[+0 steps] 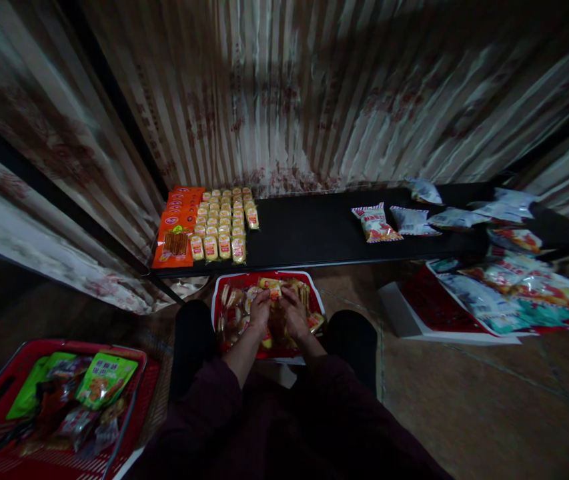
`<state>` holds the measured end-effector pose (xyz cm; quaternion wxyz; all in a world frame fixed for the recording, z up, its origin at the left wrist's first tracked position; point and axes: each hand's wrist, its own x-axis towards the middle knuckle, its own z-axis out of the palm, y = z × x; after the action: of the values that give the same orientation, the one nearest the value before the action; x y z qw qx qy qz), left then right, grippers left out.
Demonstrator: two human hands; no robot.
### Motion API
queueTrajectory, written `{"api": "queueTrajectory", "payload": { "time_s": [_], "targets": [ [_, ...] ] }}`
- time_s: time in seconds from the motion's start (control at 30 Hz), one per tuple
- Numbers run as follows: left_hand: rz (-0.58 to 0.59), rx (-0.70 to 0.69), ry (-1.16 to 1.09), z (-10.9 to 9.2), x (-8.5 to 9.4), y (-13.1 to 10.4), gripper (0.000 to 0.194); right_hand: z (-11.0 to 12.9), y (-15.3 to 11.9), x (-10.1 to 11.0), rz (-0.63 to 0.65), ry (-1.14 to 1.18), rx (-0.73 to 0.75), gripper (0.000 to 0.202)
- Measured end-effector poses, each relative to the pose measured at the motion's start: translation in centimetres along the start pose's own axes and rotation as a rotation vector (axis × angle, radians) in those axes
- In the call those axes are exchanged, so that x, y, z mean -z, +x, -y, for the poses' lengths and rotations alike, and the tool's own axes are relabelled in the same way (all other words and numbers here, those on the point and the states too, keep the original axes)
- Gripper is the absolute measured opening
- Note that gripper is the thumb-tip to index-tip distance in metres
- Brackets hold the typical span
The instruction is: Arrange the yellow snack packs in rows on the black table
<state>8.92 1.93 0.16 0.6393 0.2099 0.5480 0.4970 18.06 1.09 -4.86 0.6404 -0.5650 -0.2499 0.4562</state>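
Between my knees stands a red basket (318, 293) with a white rim, full of small clear-wrapped snacks. My left hand (259, 312) and my right hand (293, 313) are over it, fingers curled inward. A small yellow wrapped cake (270, 287) lies at their fingertips, and both hands appear closed on it; the dim light blurs the exact contact. Similar yellow wrapped cakes (224, 246) stand in close rows on the black shelf (304, 230) ahead. Left of those rows lie overlapping orange snack packets (177, 230).
Chip bags (377, 223) lie scattered along the shelf's right side. A second red basket (414, 293), heaped with bags, stands at right on the floor. At lower left, another red basket (147, 373) holds green pouches (107, 379) and other packets. A pleated curtain (274, 100) hangs behind the shelf.
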Motion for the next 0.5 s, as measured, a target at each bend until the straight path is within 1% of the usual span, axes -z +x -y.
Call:
{"api": "queueTrajectory", "payload": {
  "time_s": [0.07, 0.13, 0.3, 0.5],
  "targets": [
    [-0.007, 0.002, 0.009, -0.1, 0.0, 0.0, 0.022, 0.4, -0.3, -0.3, -0.036, 0.034, -0.054, 0.042],
    [-0.006, -0.004, 0.012, -0.2, 0.0, 0.0, 0.019, 0.9, -0.6, -0.5, -0.04, 0.026, -0.059, 0.042],
    [-0.023, -0.016, 0.025, -0.5, 0.0, -0.2, 0.014, 2.0, -1.3, -0.9, -0.001, -0.054, 0.033, 0.033],
    [-0.021, 0.014, 0.046, -1.3, -0.2, -1.1, 0.03, 2.6, -1.6, -1.1, 0.08, -0.122, 0.107, 0.036]
  ]
}}
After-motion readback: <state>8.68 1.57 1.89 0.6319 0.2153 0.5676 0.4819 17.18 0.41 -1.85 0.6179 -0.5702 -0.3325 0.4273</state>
